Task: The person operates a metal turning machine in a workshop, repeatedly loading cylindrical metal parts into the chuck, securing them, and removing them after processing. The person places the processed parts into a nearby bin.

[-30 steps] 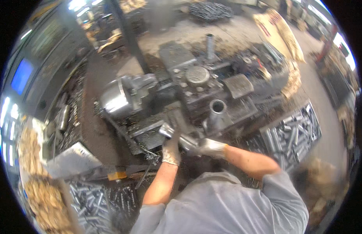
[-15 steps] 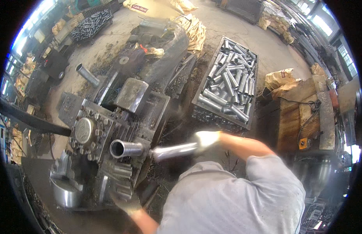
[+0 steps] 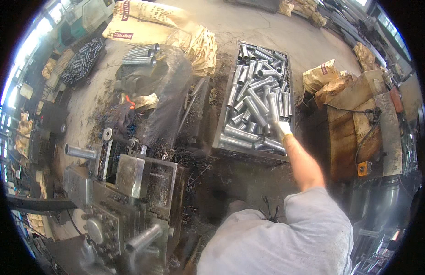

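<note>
My right hand (image 3: pixel 282 129), in a pale glove, reaches out to the near right part of a metal bin (image 3: pixel 216 133). Its fingers are closed round the near end of a shiny metal tube (image 3: pixel 272 106), which lies over other tubes heaped in the bin. My left hand is out of sight. At the lower left stands a dark, greasy machine with a bolted block and round cap (image 3: pixel 95 230). Another metal tube (image 3: pixel 144 238) juts from this machine, and a further tube (image 3: pixel 81 151) sticks out farther back on it.
A wooden box-like stand (image 3: pixel 345 133) with a cable across it is at the right. Yellowish sacks (image 3: pixel 150 20) lie on the floor beyond the machine. A basket of small metal parts (image 3: pixel 84 59) stands far left. Dark shavings litter the floor round the machine.
My right hand has carried the tube from beside the machine forward and right to the bin. My left hand has gone out of view. The view has shifted toward the bin.
</note>
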A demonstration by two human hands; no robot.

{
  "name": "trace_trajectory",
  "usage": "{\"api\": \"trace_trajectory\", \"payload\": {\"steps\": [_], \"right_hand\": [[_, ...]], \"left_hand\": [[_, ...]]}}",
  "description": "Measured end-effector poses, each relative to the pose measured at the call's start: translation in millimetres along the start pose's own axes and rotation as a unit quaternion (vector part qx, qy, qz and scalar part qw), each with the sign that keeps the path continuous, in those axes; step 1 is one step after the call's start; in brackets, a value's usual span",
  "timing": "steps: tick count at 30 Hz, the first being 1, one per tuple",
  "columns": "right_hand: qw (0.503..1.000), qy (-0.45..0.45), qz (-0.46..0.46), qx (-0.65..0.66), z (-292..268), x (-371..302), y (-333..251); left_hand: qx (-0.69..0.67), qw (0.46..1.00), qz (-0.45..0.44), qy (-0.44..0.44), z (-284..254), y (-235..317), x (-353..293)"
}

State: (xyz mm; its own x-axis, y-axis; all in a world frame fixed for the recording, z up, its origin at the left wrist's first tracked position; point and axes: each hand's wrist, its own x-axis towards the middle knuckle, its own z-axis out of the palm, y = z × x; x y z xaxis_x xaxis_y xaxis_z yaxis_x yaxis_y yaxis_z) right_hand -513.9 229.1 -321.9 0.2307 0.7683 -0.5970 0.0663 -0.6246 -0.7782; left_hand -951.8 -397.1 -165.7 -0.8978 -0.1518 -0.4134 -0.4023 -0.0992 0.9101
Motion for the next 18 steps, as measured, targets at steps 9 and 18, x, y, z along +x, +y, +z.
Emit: {"api": "trace_trajectory", "payload": {"steps": [9, 18], "right_hand": [[0.931, 0.127, -0.052, -0.339, -47.8, 108.8, -196.7], [0.856, -0.065, -0.174, -0.483, 43.1, 12.1, -88.0]], "left_hand": [[0.043, 0.999, 0.011, 0.021, 42.1, 3.8, -10.1], [0.033, 0.999, 0.010, 0.025, 24.7, 7.6, -10.4]]}}
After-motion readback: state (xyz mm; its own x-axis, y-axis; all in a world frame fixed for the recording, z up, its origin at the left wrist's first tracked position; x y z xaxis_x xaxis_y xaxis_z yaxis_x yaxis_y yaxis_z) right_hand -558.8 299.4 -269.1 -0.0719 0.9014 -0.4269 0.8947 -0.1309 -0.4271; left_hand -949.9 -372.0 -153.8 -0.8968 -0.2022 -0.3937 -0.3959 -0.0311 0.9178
